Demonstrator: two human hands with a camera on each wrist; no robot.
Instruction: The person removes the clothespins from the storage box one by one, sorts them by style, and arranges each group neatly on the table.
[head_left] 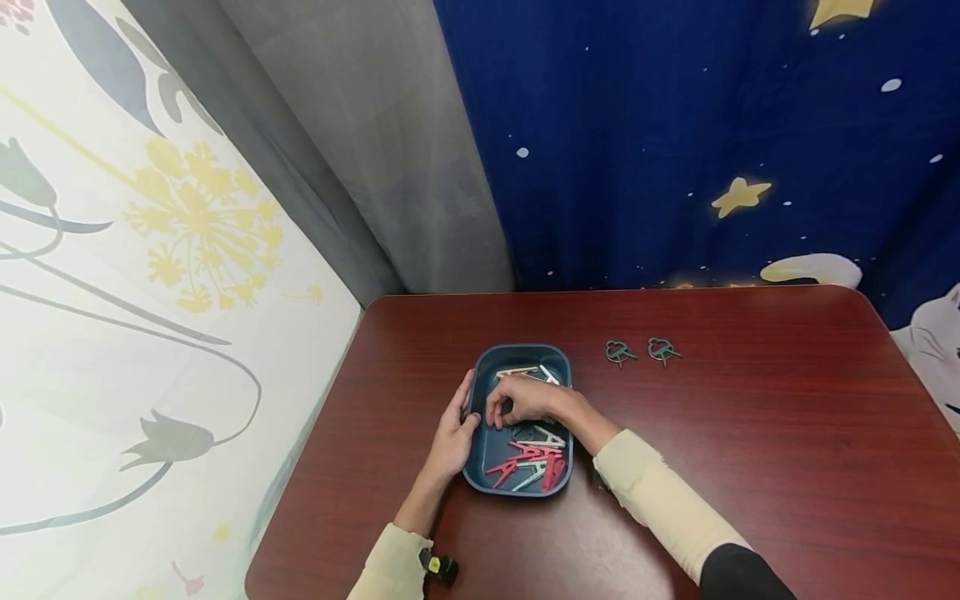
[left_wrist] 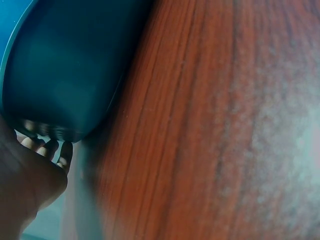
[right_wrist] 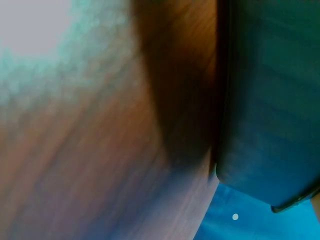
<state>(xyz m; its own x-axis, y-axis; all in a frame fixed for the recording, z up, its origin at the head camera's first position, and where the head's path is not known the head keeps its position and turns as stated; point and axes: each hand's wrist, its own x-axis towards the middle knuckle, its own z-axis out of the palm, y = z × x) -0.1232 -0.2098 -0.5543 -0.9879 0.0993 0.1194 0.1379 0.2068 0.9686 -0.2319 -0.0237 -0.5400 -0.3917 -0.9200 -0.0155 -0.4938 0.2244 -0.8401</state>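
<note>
One straight-fingered left hand point(head_left: 452, 433) against bin point(head_left: 491, 448)

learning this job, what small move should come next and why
Perhaps pinch and lift a clip with the right hand: it reaches into the bin, grip hidden, while the left hand holds the bin's side and two green clips lie outside.

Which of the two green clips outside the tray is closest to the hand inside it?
The left green clip. It lies between the blue tray and the right green clip, which is farther from the right hand.
</note>
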